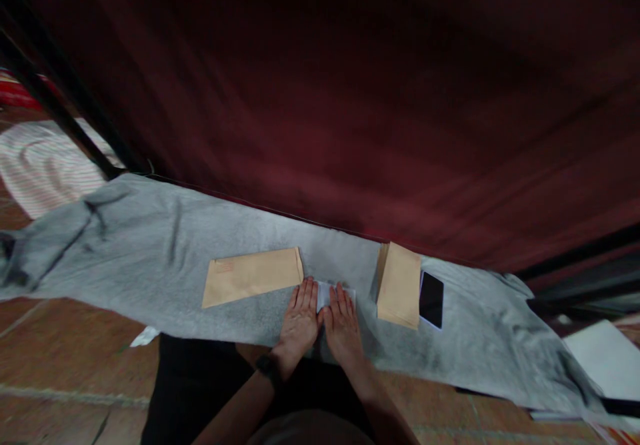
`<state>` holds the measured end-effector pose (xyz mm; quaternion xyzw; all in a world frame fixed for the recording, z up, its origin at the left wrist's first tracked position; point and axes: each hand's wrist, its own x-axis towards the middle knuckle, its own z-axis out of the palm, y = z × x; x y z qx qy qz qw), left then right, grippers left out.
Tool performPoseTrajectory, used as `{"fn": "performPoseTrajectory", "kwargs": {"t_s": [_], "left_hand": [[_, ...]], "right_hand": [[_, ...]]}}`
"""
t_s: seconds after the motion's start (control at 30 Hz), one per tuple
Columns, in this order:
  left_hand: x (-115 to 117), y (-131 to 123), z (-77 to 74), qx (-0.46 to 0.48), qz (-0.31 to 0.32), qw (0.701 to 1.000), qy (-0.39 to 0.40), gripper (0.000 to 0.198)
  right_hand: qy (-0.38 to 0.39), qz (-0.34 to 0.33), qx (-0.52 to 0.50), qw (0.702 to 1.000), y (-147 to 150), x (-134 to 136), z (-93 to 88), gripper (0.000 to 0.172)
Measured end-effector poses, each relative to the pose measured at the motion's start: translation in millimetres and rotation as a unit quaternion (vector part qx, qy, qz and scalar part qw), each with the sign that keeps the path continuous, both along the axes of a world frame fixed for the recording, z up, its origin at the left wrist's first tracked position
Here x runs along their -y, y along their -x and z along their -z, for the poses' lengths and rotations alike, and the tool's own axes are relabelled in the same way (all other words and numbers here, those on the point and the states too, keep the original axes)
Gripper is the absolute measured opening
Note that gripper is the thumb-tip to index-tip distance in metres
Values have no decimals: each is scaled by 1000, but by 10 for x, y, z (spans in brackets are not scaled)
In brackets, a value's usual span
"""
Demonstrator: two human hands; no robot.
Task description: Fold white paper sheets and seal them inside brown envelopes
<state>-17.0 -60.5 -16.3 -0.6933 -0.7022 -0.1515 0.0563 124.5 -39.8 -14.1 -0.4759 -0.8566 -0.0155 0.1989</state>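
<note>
Both my hands lie flat, side by side, on a small folded white paper (325,292) at the near part of the grey cloth. My left hand (300,315) covers its left side, fingers stretched forward. With fingers extended too, my right hand (342,318) presses on its right side. Most of the paper is hidden under the palms; a pale strip shows between and beyond the fingertips. Just left of my hands rests a long brown envelope (255,276) with small printing at its far left corner. To the right sits a stack of brown envelopes (400,285).
A dark-screened phone (431,300) lies right of the stack. The grey cloth (150,245) spans the narrow surface, with a dark red curtain (330,132) behind it. Striped fabric (55,162) is at far left. A white scrap (145,336) lies on the tiled floor.
</note>
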Motion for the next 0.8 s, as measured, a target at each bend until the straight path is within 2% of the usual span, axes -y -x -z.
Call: {"fn": "performPoseTrajectory", "kwargs": {"t_s": [0.13,0.37,0.5,0.57,0.8], "left_hand": [[15,18,11,-9,2,1000,-5,61],[163,7,-119,34,20,999,13,58],[269,128,-212,68,107,991,38,54],[315,215,-244,77,145,985,46,53],[410,406,-278,61,184,980,48,65]], "right_hand": [[7,-16,3,1000,90,21,15,48],[12,-17,25,999,-107,6,5,50],[22,-52,46,997,-150,8,-12,47],[16,-39,43,998,-145,13,-6,49],[6,0,28,1000,-192,29,49,57]]}}
